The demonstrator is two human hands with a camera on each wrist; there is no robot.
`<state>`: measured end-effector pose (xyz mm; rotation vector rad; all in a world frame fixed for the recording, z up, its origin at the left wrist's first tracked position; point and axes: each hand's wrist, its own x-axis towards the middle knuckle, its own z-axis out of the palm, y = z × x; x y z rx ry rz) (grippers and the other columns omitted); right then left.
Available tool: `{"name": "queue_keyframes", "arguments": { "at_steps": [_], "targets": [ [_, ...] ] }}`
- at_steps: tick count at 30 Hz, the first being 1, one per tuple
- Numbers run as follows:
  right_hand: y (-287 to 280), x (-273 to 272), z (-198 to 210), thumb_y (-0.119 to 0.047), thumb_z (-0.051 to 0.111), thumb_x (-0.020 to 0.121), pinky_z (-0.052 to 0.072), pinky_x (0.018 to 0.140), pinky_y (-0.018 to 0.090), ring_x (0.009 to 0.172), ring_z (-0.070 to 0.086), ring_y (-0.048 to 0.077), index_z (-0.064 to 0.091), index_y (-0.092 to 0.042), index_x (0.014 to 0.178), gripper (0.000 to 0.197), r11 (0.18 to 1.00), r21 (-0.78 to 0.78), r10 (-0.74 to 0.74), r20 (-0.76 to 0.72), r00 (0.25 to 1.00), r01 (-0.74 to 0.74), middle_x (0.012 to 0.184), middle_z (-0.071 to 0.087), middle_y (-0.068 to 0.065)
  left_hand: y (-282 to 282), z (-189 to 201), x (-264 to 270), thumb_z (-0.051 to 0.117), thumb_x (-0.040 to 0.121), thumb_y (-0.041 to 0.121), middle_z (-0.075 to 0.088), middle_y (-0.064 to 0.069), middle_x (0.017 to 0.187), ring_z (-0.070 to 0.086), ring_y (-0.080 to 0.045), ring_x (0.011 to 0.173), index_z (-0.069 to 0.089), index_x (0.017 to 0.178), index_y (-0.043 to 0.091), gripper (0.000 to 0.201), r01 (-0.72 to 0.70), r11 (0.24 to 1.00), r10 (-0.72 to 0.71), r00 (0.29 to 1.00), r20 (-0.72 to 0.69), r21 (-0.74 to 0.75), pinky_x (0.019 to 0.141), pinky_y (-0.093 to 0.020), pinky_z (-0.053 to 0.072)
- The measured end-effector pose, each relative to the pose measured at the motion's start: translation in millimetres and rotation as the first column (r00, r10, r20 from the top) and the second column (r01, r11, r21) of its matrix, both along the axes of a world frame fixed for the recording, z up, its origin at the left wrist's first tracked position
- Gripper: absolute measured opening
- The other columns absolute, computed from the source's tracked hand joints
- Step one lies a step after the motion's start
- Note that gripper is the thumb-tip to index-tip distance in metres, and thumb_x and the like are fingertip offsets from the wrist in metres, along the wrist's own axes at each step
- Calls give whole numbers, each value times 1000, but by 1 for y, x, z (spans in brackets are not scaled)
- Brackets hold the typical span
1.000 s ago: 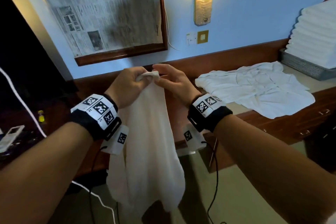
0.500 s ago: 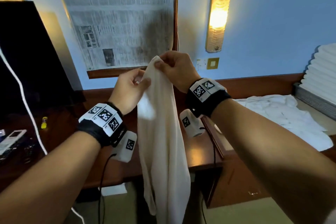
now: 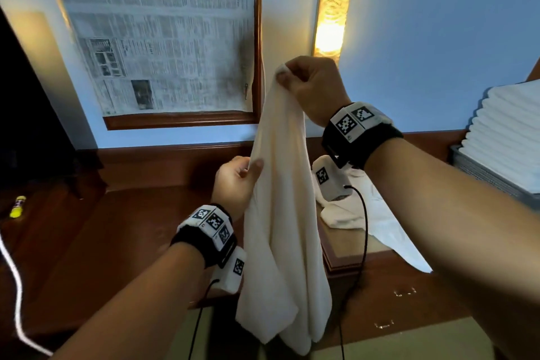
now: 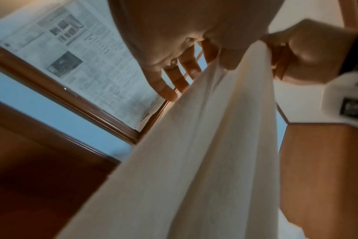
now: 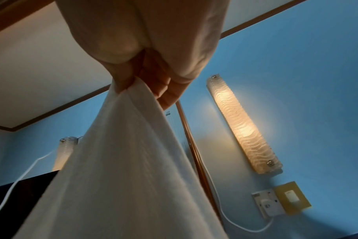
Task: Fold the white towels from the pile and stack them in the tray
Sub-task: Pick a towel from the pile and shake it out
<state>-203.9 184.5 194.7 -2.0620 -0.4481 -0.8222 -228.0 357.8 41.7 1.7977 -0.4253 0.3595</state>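
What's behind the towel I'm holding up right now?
Behind the hanging towel show the wooden desk, its backboard and the mirror frame's lower corner. More loose towels peek out at its right edge; whatever sits directly behind the cloth is covered.

Right hand [image 3: 314,88] raised high, wrist bent, fingers [image 5: 164,90] curled, pinching top corner of white towel [image 3: 280,213]. Left hand [image 3: 235,184] lower, forearm angled upward, thumb and fingers closed on towel's left edge. Both forearms extended forward, wrists banded.
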Motion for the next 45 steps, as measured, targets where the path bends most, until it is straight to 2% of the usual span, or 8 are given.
{"name": "queue_keyframes", "arguments": {
  "at_steps": [6, 12, 17, 23, 26, 34, 39, 45],
  "targets": [
    [-38, 18, 22, -25, 68, 91, 54, 72, 25, 77, 65, 11, 77, -14, 92, 15, 997, -34, -70, 32, 997, 71, 83, 72, -1, -26, 32, 24, 67, 94, 26, 62, 0, 72, 57, -15, 62, 67, 86, 32, 10, -90, 991, 95, 994, 47, -97, 62, -29, 47],
    [-48, 30, 54, -27, 69, 89, 56, 69, 27, 72, 63, 11, 77, -12, 90, 17, 996, -37, -77, 92, 993, 81, 81, 72, 1, -40, 62, 38, 61, 96, 15, 67, 5, 92, 60, -18, 61, 61, 99, 20, 6, -245, 965, 207, 929, 308, 91, 64, -29, 47],
    [-48, 33, 64, -25, 68, 91, 56, 71, 27, 72, 63, 10, 77, -12, 93, 16, 995, -48, -78, 127, 989, 84, 81, 71, -1, -43, 68, 43, 59, 97, 21, 74, 0, 100, 67, -25, 87, 74, 103, 22, 16, -328, 930, 262, 909, 324, 166, 81, -42, 56],
    [-50, 36, 69, -24, 67, 92, 54, 72, 24, 76, 65, 12, 76, -11, 95, 16, 995, -46, -83, 148, 986, 91, 83, 72, 0, -42, 65, 45, 53, 93, 61, 68, 5, 89, 61, -20, 82, 70, 91, 24, 41, -284, 936, 237, 946, 222, 207, 77, -36, 50],
    [-52, 38, 68, -25, 66, 92, 51, 71, 23, 75, 63, 12, 76, -11, 95, 17, 992, -62, -102, 146, 984, 113, 83, 71, 0, -38, 59, 48, 57, 94, 53, 66, 9, 81, 63, -24, 82, 66, 93, 29, 26, -331, 882, 255, 934, 250, 334, 74, -37, 52],
    [-55, 39, 72, -26, 65, 94, 48, 74, 23, 77, 62, 13, 75, -12, 95, 17, 991, -56, -116, 139, 983, 125, 81, 68, -2, -31, 67, 51, 61, 95, 28, 64, -2, 78, 58, -31, 65, 53, 106, 23, 14, -400, 853, 251, 878, 408, 335, 62, -36, 48],
    [-52, 38, 77, -27, 66, 94, 43, 68, 18, 72, 58, 7, 73, -16, 92, 13, 984, -94, -140, 143, 980, 154, 78, 65, -7, -29, 78, 55, 60, 89, 7, 62, -7, 83, 56, -33, 59, 66, 102, 12, 15, -491, 805, 239, 783, 574, 334, 51, -39, 51],
    [-43, 30, 89, -27, 65, 95, 42, 66, 15, 70, 58, 2, 75, -13, 95, 17, 973, -166, -130, 186, 974, 161, 78, 66, -6, -28, 100, 51, 63, 95, 33, 57, 2, 82, 55, -22, 64, 55, 101, 17, 20, -514, 713, 215, 808, 549, 477, 60, -30, 45]
  ]
}}
